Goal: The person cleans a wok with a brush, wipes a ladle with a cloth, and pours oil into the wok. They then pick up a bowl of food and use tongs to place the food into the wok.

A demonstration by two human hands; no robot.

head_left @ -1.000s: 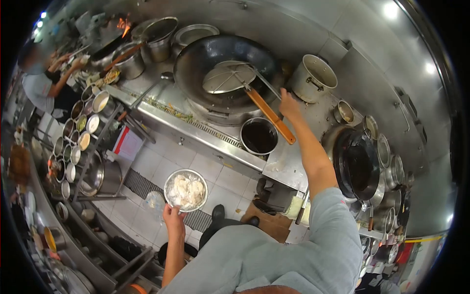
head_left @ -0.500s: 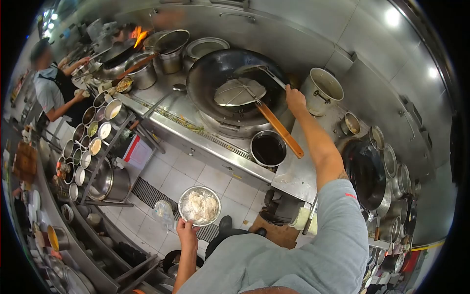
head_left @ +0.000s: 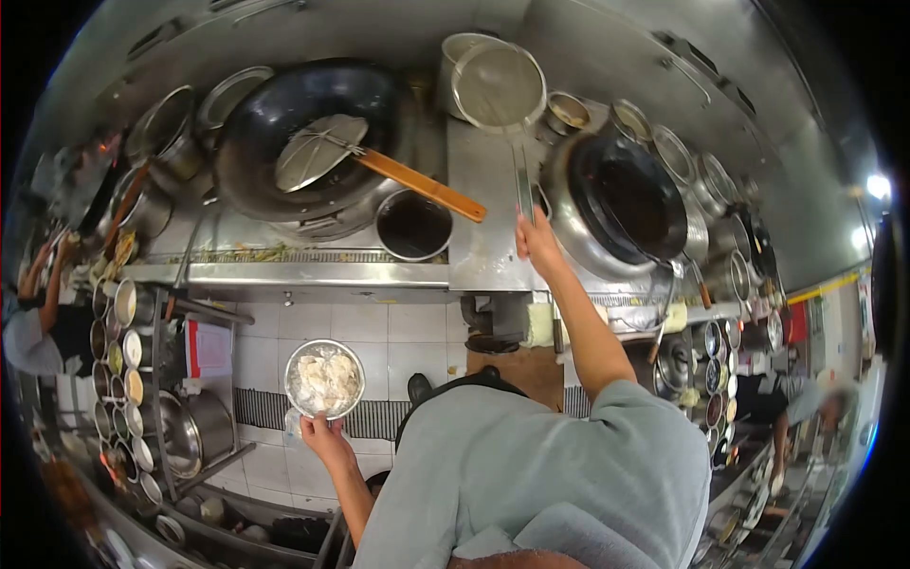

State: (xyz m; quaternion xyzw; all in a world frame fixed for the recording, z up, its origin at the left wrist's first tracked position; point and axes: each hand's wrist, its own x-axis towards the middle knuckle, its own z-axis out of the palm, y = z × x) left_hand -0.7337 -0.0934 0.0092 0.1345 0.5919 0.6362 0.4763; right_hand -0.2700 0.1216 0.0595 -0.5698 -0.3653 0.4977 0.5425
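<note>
My left hand [head_left: 325, 440] is closed on the near rim of a round metal bowl [head_left: 291, 396], held over the floor. White, flour-coated pieces [head_left: 325, 378] fill it. My right hand [head_left: 538, 245] grips the long metal handle of a fine-mesh strainer [head_left: 499, 87], its round head overlapping a tall pot [head_left: 449, 95] at the back. To its left, a large black wok [head_left: 248, 156] holds a wide skimmer [head_left: 320, 156], whose wooden handle rests over the wok's rim. In front of that handle stands a pot of dark liquid [head_left: 414, 228].
A second dark wok [head_left: 633, 194] sits to the right, with several pots and sieves beyond. At left, a rack carries several seasoning containers [head_left: 125, 303]. The steel counter edge [head_left: 313, 275] runs before me. Other people [head_left: 43, 332] work at far left and far right.
My right hand has drawn the strainer out of the big wok and moved it right, over the counter. My view has turned right. The bowl remains in my left hand.
</note>
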